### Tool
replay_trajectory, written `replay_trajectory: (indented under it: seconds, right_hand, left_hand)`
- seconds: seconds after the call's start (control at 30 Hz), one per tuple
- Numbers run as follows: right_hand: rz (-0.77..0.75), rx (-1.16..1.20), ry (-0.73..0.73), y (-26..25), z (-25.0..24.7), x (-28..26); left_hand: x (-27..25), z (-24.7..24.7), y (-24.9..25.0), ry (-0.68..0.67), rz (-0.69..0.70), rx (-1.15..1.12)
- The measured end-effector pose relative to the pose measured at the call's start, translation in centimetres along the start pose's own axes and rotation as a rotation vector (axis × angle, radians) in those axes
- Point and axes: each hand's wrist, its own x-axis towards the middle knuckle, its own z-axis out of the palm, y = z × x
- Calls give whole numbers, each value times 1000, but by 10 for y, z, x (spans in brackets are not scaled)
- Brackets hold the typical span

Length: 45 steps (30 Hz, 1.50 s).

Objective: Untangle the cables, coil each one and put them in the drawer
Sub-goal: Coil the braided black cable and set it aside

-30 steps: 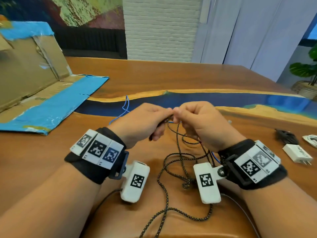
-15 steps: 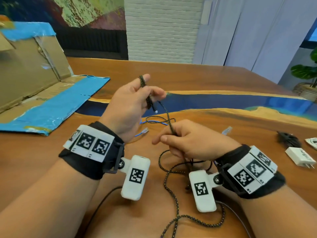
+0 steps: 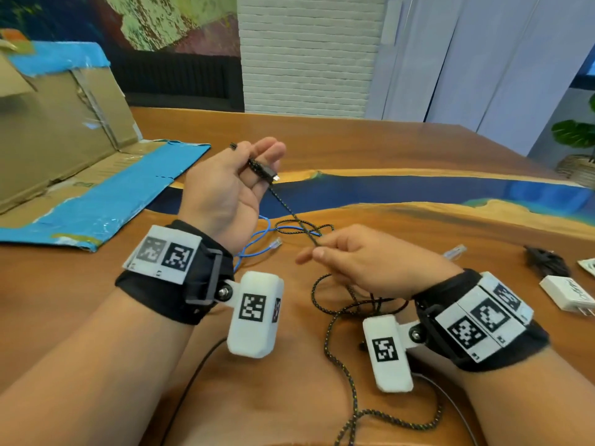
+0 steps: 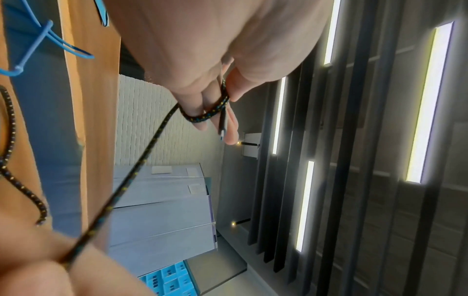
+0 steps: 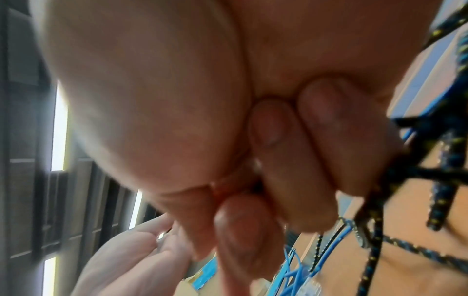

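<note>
My left hand (image 3: 257, 162) is raised over the table, palm turned toward me. It holds the plug end of the black braided cable (image 3: 283, 201), which loops round its fingers (image 4: 210, 114) in the left wrist view. From there the cable runs taut down to my right hand (image 3: 314, 251), which pinches it between thumb and forefinger. The rest of the cable lies in loose tangled loops (image 3: 328, 336) under my right wrist. A blue network cable with a clear plug (image 3: 276, 244) lies between my hands, crossing the black loops. My right hand's curled fingers (image 5: 273, 140) fill the right wrist view.
An opened cardboard box with blue tape (image 3: 64, 123) stands at the left, its flap (image 3: 112, 194) flat on the table. A white charger (image 3: 566, 292) and a black bundle (image 3: 544, 259) lie at the right edge. A second clear plug (image 3: 454, 252) lies beyond my right wrist.
My hands, pinching the cable together a second ago, have drawn apart. The left one rose and turned with the plug end; the right one dropped, and the cable is stretched between them.
</note>
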Motion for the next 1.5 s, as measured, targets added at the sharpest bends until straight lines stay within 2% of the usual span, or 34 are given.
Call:
replay_trajectory:
  seconds: [0.1, 0.17, 0.23, 0.3, 0.37, 0.4, 0.5, 0.63, 0.77, 0.87, 0.97, 1.03, 1.13, 1.23, 1.33, 1.43, 1.5]
  right_hand:
    - [-100, 61, -163, -5, 2, -4]
    - [-170, 108, -138, -7, 0, -8]
    - [-229, 171, 25, -7, -6, -11]
    - [-243, 282, 246, 0, -13, -10]
    - [-217, 367, 394, 10, -17, -7]
    - [-202, 421, 423, 14, -17, -6]
    - [-208, 621, 413, 19, -15, -2]
    - [-258, 691, 376, 13, -14, 0]
    - [-215, 575, 289, 14, -8, 2]
    - [-170, 401, 126, 9, -1, 4]
    - [-121, 342, -2, 5, 5, 5]
    - [-103, 270, 18, 4, 6, 4]
    - [-119, 144, 80, 0, 5, 1]
    - [-112, 285, 83, 3, 4, 1]
    - [-91, 428, 159, 6, 0, 1]
    - [-90, 586, 331, 10, -7, 1]
    - [-82, 744, 414, 14, -11, 4]
  left_hand:
    - [-4, 0, -7, -58, -66, 182]
    - [-10, 4, -13, -136, -136, 442]
    - [-19, 7, -17, -287, -228, 742]
    - [-27, 7, -21, -472, -301, 922]
    - [-30, 7, -20, -555, -340, 933]
    - [-30, 8, -19, -568, -356, 893]
    - [-29, 9, -11, -564, -418, 687]
    - [-29, 8, -2, -532, -414, 380]
    - [-34, 17, -1, -511, -303, 54]
    - [-36, 22, -7, -479, -179, -5]
    - [-36, 25, -15, -397, -141, 110]
    - [-37, 27, -18, -347, -122, 279]
    - [-32, 23, -19, -277, 6, 751]
    - [-23, 11, -17, -249, -7, 1139]
    - [-24, 7, -12, -328, -132, 1200]
    - [-26, 7, -9, -409, -203, 1294]
    - [-25, 6, -8, -410, -239, 1267]
